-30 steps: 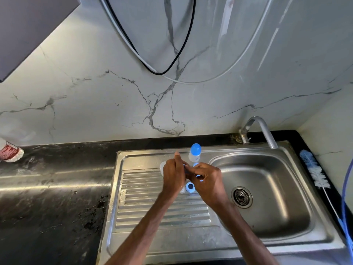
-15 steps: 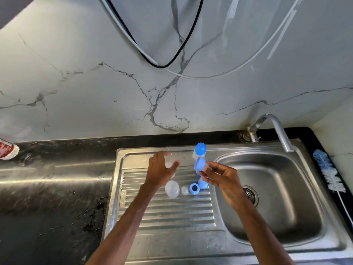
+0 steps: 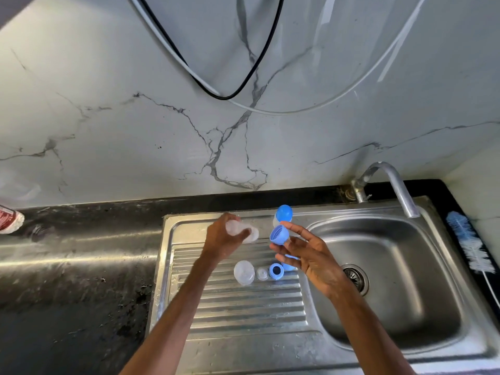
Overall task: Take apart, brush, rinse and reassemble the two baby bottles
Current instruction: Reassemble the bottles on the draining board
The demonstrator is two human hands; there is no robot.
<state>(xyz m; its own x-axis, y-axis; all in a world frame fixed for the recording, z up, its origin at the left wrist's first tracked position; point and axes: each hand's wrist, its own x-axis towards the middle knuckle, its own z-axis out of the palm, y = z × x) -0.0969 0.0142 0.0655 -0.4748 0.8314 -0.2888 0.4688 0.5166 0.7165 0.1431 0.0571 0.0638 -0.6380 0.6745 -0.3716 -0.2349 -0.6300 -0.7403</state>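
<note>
- Above the drainboard (image 3: 243, 307), the left hand (image 3: 220, 240) has its grip clamped round the clear bottle (image 3: 244, 233), which lies sideways, long axis left-right.
- Right hand (image 3: 313, 257) pinches the blue cap (image 3: 280, 234), opening facing left.

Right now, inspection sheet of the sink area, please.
Surface: steel drainboard, dark counter beside it.
Job's things: clear dome, teat, blue ring on drainboard; capped bottle upright behind them; brush right of basin.
Clutter: red-labelled bottle, far left.
Hands: left hand grips clear bottle; right hand pinches blue cap.
Cables: black cable, white cable hanging across marbled wall.
Surroundings: tap over basin.
</note>
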